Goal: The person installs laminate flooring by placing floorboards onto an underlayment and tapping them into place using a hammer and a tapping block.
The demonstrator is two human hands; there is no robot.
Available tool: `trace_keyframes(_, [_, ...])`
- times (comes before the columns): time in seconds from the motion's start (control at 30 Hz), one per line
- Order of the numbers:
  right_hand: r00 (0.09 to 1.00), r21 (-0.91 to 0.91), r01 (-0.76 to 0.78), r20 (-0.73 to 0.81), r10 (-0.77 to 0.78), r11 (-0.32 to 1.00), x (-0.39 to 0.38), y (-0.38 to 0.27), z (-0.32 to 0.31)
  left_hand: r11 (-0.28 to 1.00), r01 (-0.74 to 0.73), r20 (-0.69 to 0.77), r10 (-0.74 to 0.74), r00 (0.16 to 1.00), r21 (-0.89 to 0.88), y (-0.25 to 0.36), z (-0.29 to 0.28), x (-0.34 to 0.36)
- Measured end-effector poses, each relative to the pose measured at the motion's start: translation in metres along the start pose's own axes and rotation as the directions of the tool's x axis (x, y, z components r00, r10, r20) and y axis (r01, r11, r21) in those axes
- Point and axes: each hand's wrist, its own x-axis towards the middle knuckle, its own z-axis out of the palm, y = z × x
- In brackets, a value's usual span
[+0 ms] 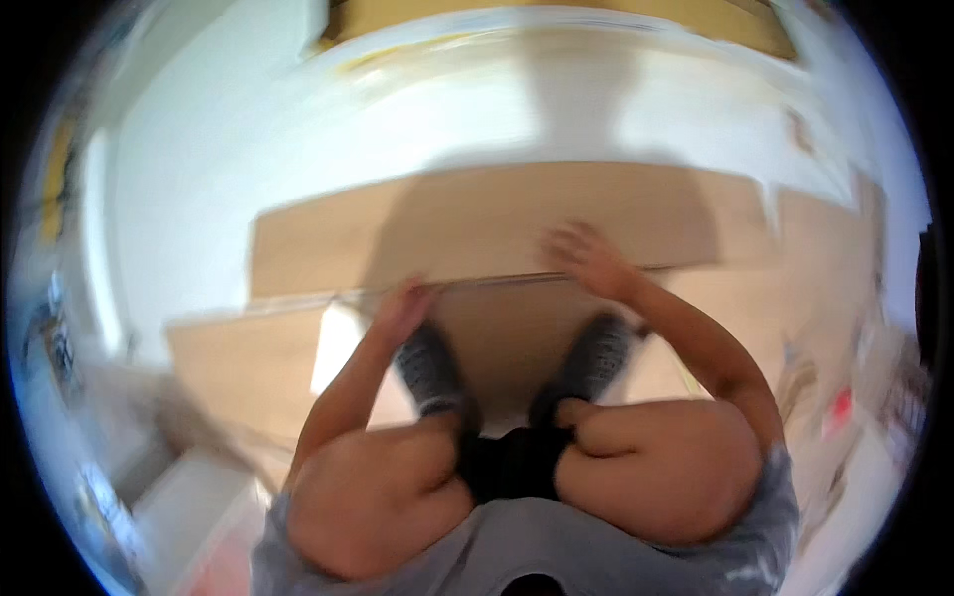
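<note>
A long brown cardboard panel (pixel 497 214) lies ahead of my feet, with a dark seam along its near edge. Below that seam more brown cardboard (pixel 502 328) reaches back between my two grey shoes (pixel 598 358). My right hand (pixel 586 260) is over the panel, its fingers stretched out and apart, holding nothing that I can see. Close to the seam, farther left, is my left hand (pixel 403 310). Its fingers are smeared by motion, and whether they grip the cardboard's edge I cannot tell.
My shadow falls across the panel and the white surface (pixel 298 139) beyond it. At the far edge stands a yellowish-brown cardboard piece (pixel 566 12). Another cardboard sheet (pixel 238 363) lies at the left, and blurred boxes (pixel 189 507) sit at the lower left.
</note>
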Motion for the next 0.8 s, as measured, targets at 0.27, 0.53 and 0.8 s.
trace_keyframes(0.27, [0.994,0.061,-0.03,-0.099,0.036,0.998,0.006,0.011,-0.003,0.32,0.1,-0.175,0.214,0.961,0.942,0.061,-0.004,-0.063])
trace_keyframes(0.53, [0.804,-0.288,0.199,0.594,0.012,0.937,0.005,0.011,-0.032,-0.559,0.465,-0.067,0.589,0.806,0.686,0.035,-0.094,-0.11])
trace_keyframes(0.8, [0.994,0.2,-0.065,0.097,0.047,0.978,0.009,0.023,0.0,-0.476,0.476,-0.098,0.623,0.776,0.74,0.038,-0.091,-0.112])
